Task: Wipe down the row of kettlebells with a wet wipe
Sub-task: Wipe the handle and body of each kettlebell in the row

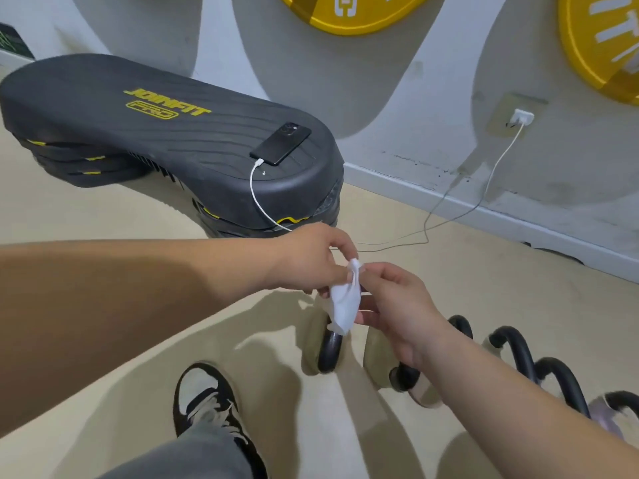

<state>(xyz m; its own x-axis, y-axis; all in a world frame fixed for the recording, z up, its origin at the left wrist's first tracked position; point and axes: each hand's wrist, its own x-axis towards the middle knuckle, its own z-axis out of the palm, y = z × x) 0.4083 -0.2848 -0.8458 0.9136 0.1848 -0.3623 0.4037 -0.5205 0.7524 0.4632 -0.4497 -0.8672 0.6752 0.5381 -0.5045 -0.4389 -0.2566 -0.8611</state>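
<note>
A white wet wipe (343, 303) hangs crumpled between both hands above the floor. My left hand (308, 259) pinches its top edge from the left, and my right hand (397, 307) pinches it from the right. Below them a row of kettlebells with black handles runs to the lower right: the first kettlebell (326, 350) sits right under the wipe, a second kettlebell (403, 373) is partly hidden by my right forearm, and further ones (518, 350) follow.
A stack of black aerobic step platforms (145, 133) lies at the left with a phone (280, 143) charging on top. Its white cable (484, 188) trails over the floor to a wall socket (518, 117). My shoe (207, 406) stands near the first kettlebell.
</note>
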